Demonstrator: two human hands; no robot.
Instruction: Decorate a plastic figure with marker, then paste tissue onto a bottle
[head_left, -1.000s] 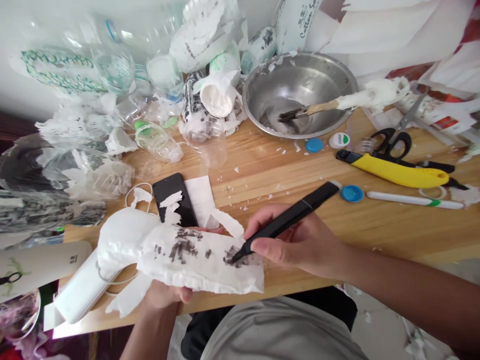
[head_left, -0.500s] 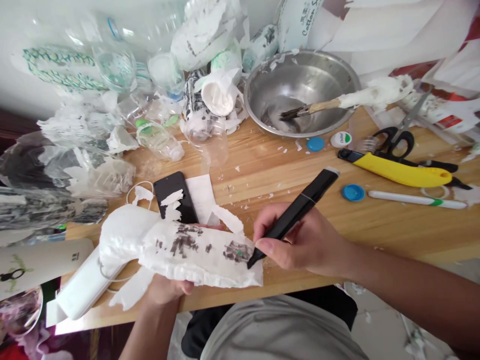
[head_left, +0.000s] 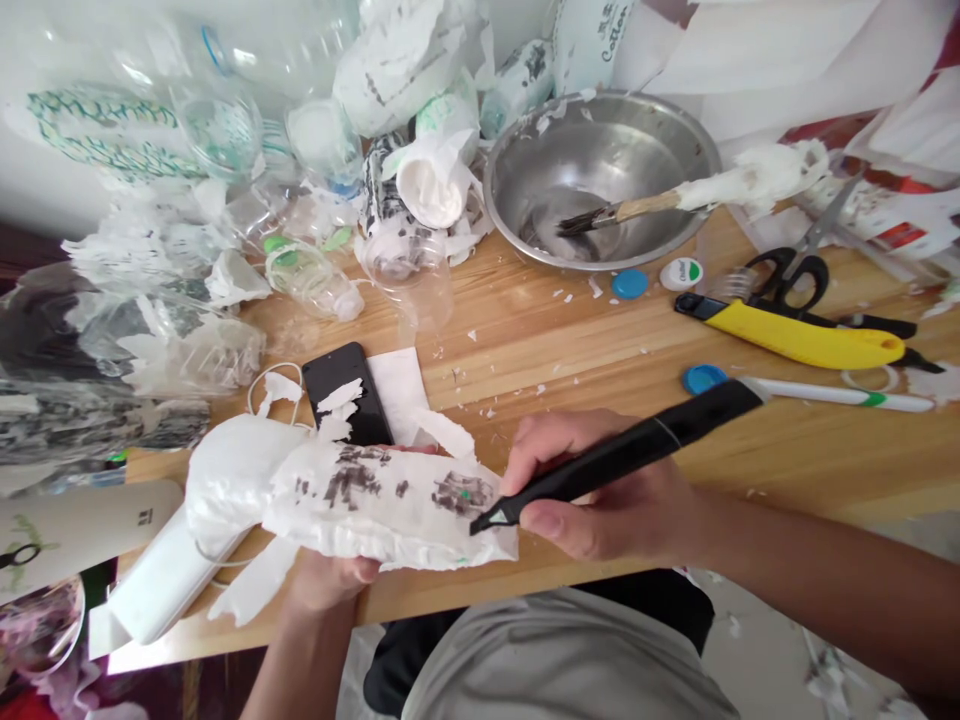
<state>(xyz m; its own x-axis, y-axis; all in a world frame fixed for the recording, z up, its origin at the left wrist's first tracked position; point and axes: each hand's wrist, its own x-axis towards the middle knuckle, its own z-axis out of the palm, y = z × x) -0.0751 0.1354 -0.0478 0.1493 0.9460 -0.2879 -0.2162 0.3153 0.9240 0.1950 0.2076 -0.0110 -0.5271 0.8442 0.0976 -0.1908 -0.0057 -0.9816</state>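
My left hand (head_left: 330, 578) grips from below a bottle-shaped form wrapped in white paper (head_left: 337, 500), held lying sideways over the table's near edge. Black marker patches dot its paper skin. My right hand (head_left: 600, 490) is closed round a thick black marker (head_left: 622, 455), whose tip touches the right end of the wrapped form beside a dark scribbled patch with a small green speck. A black phone (head_left: 343, 385) with paper scraps lies on the wooden table (head_left: 570, 360) just behind the form.
A steel bowl (head_left: 660, 135) holds a paper-crusted brush (head_left: 660, 205). To the right lie a yellow-handled cutter (head_left: 802, 338), black scissors (head_left: 787, 280), a white pen (head_left: 832, 397) and blue caps (head_left: 628, 284). Clear plastic bottles and torn paper (head_left: 300, 200) crowd the back left. A white box (head_left: 161, 580) sits near left.
The marker has tilted lower, its rear end swinging right, and the tip shifted slightly left on the dark patch. My left hand still holds the wrapped form in much the same place.
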